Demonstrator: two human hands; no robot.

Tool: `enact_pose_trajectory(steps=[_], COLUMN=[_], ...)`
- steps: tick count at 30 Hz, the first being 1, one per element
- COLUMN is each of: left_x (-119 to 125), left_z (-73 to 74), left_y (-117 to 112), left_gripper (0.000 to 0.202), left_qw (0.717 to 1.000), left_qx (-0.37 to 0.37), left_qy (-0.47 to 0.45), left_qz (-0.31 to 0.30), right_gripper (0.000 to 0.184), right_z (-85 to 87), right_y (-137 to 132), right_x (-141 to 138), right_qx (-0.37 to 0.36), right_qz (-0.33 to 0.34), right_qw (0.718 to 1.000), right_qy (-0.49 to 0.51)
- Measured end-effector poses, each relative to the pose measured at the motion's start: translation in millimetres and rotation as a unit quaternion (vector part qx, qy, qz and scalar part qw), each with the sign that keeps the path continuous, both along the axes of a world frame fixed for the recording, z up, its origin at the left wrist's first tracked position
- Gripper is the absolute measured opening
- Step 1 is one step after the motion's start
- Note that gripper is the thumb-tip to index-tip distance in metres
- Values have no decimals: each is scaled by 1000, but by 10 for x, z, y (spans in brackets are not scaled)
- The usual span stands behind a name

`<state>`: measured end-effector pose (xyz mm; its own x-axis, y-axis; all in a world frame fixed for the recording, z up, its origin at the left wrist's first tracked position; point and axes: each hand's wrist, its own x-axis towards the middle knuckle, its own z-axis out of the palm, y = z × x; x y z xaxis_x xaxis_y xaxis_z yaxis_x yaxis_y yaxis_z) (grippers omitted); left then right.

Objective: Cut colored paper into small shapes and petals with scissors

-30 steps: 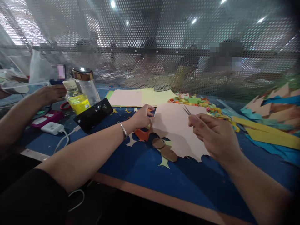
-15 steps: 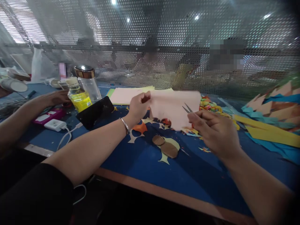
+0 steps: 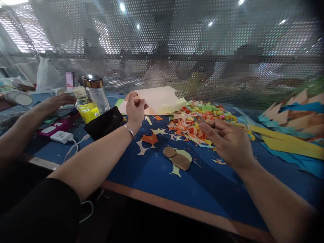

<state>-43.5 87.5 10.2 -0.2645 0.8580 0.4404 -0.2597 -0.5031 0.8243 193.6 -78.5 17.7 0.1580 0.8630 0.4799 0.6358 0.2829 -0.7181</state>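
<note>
One pale sheet is being pinched tight by the left hand over the paper stack beside that grip, while possible scissors are being clasped by the right hand, apart, presumably to avoid snagging.

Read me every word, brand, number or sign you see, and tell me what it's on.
No text is legible.
Yellow bottle label: markings too blurred to read.
Purple box: any print is too small to read.
Pink sheet: no writing visible.
</note>
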Motion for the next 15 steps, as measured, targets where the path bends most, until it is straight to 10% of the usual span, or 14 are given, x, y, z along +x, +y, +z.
enact_pose_trajectory(steps=[6,15], left_x=[-68,-94], left_z=[-16,-98], left_y=[84,219], left_gripper=[63,54], left_qw=[997,973], left_qx=[-63,-203], left_qy=[-50,-107], left_qz=[15,-5], right_gripper=[58,62], right_z=[-37,-3], right_y=[35,25], right_x=[25,-18], right_qx=[-14,-23], right_qz=[24,41], right_qw=[1000,999], right_qy=[-4,-17])
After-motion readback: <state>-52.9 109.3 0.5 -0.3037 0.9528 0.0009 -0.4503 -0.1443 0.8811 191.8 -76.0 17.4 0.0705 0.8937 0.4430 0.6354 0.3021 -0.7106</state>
